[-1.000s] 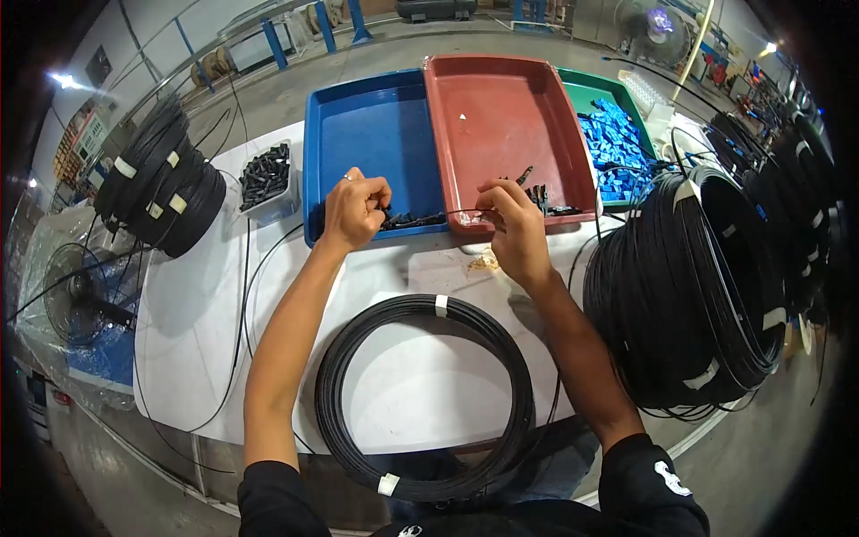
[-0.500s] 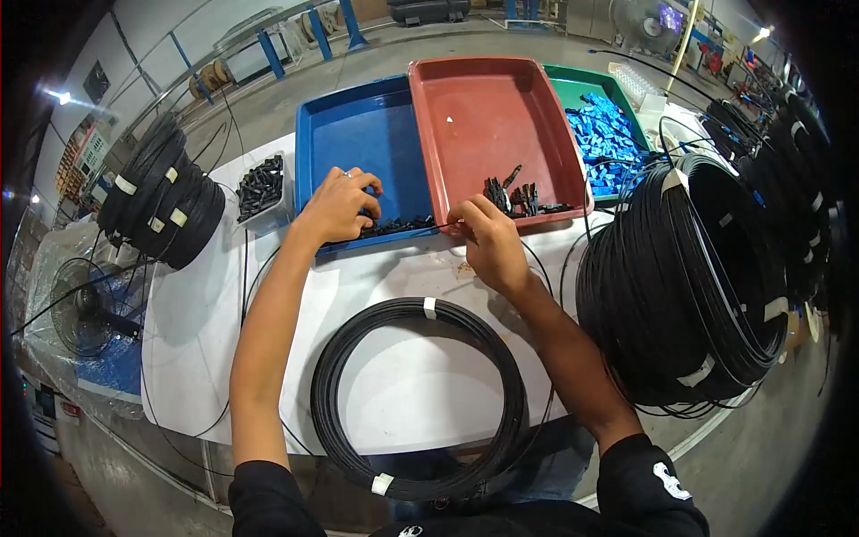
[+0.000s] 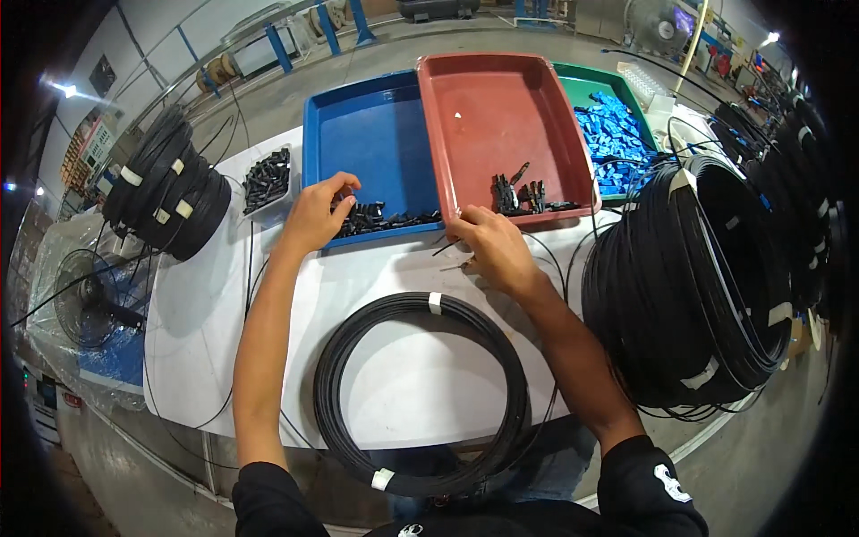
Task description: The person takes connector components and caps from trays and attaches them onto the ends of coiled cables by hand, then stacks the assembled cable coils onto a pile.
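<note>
My left hand (image 3: 315, 213) is at the near left corner of the blue tray (image 3: 371, 107), thumb and forefinger apart with nothing seen between them. Small black plastic parts (image 3: 380, 220) lie along the tray's near side, beside those fingers. In front of the red tray (image 3: 492, 107), my right hand (image 3: 494, 243) pinches a thin black cable (image 3: 438, 251); its short end sticks out left of the fingertips. The cable's far side runs from behind the hand toward the right. Below both hands lies a coil of black cable (image 3: 327, 376) bound with white tape.
More black parts (image 3: 517, 193) sit in the red tray. A clear box (image 3: 267, 179) of black pieces stands left of the blue tray. The green tray (image 3: 573, 80) holds blue pieces (image 3: 613, 134). Big cable coils stand at the right (image 3: 662, 295) and left (image 3: 170, 197).
My left hand has drawn back left from over the black parts, and its fingers have spread. My right hand has moved slightly down and right with the cable, whose end now shows.
</note>
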